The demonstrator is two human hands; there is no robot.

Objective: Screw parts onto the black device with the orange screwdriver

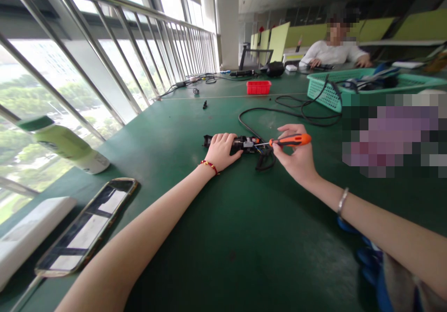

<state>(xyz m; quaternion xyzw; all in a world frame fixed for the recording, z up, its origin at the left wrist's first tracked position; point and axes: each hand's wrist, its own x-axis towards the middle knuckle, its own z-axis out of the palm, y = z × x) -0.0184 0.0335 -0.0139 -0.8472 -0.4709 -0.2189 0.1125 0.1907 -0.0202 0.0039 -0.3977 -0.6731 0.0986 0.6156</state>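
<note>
No text or numbers legible; faint mark on green bottle too blurred to read.

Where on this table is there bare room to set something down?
The green tabletop is bare between the left forearm and right forearm, and between the green-and-white bottle and the black cylindrical device under the left hand. Crowded: the near left, where a black rectangular phone lies beside a long white box, and around the orange-black screwdriver.

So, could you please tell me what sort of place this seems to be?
Probably an office-like workroom: yellow-green partitions stand beyond the long green table, where the right hand holds an orange-and-black screwdriver at a black device.
</note>
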